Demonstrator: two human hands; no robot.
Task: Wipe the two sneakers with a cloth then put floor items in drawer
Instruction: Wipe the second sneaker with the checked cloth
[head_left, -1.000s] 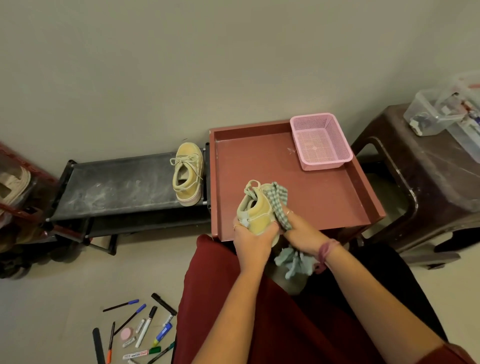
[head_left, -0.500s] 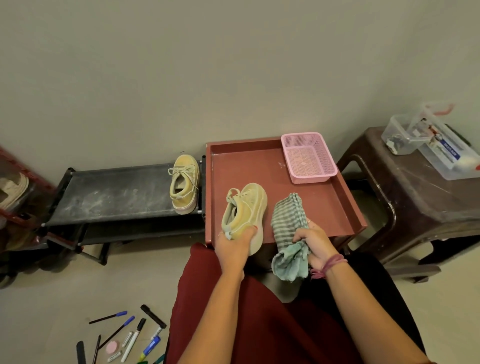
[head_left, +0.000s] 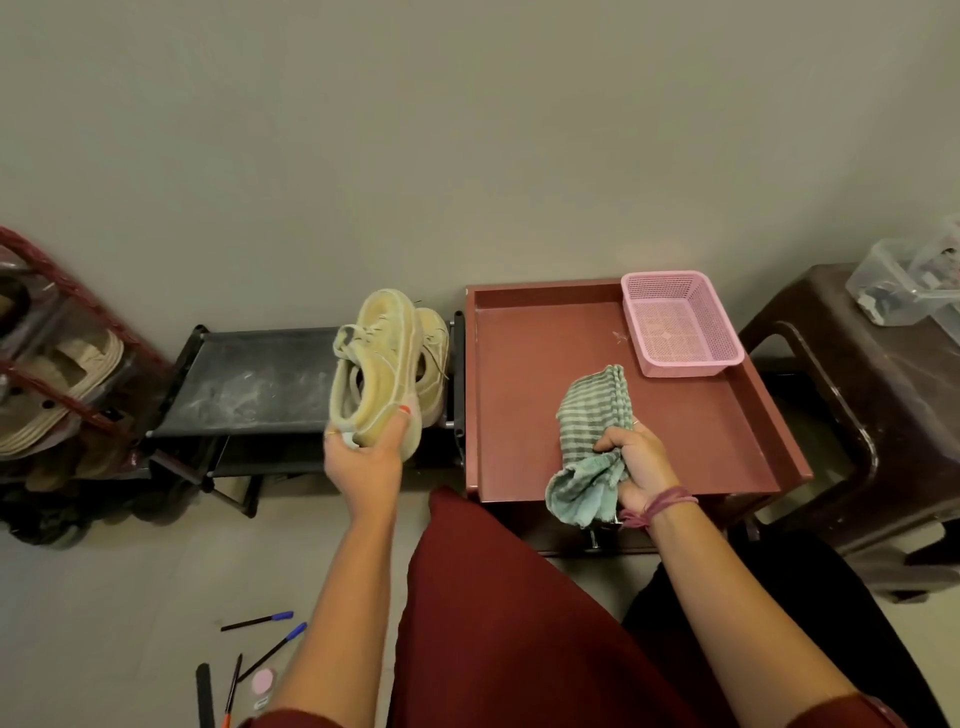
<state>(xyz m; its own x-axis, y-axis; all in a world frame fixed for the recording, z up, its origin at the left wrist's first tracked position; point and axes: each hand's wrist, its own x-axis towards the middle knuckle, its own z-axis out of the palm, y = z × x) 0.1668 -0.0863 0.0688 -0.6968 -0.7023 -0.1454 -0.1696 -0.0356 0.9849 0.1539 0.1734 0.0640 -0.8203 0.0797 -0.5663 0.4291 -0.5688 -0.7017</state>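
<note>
My left hand (head_left: 363, 452) grips a pale yellow sneaker (head_left: 376, 371) by its heel and holds it tilted on its side above the right end of the black shoe rack (head_left: 249, 384). The second yellow sneaker (head_left: 434, 364) stands on the rack just behind it, mostly hidden. My right hand (head_left: 636, 462) grips a green striped cloth (head_left: 592, 415) over the front of the open red drawer (head_left: 530, 395). Pens and markers (head_left: 260, 639) lie on the floor at the lower left.
A pink mesh basket (head_left: 675, 322) sits in the drawer's back right corner. A dark brown stool (head_left: 852, 395) with a clear plastic box (head_left: 904, 280) stands to the right. A red rack with sandals (head_left: 57, 384) is at the far left. My red-clad knee (head_left: 493, 597) is below the drawer.
My left hand has carried the sneaker from over the drawer leftward to the shoe rack beside the other sneaker. My right hand has drawn the cloth off the shoe and holds it over the drawer.
</note>
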